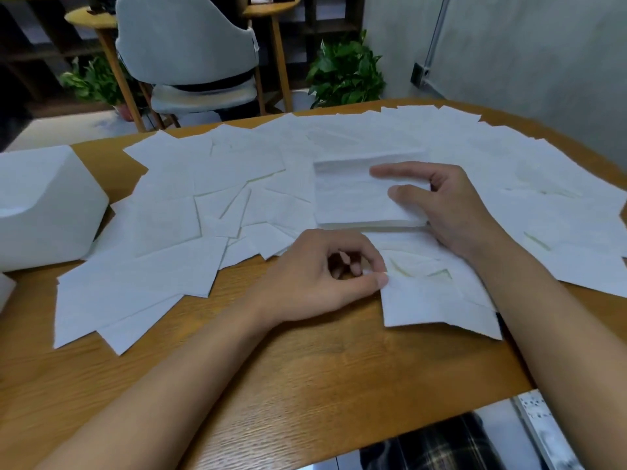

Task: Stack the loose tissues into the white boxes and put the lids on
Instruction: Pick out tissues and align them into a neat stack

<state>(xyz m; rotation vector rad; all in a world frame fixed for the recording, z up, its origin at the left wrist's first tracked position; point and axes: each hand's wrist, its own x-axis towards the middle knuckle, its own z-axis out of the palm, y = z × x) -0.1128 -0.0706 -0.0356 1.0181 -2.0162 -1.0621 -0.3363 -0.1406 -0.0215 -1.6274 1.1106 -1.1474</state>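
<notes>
Several loose white tissues (190,212) lie scattered over the wooden table (305,368). A neat stack of tissues (353,198) sits at the middle. My right hand (437,205) grips the stack's right end, with the index finger across the top and the thumb on the near part. My left hand (322,276) pinches the left edge of a loose tissue (437,300) lying near the front, its fingers curled. A white box (47,205) stands at the table's left edge.
Part of another white object (5,293) shows at the far left edge. Beyond the table stand a grey chair (190,49), a wooden stool (98,25) and two green plants (346,72). The table's front right edge drops off near my right forearm.
</notes>
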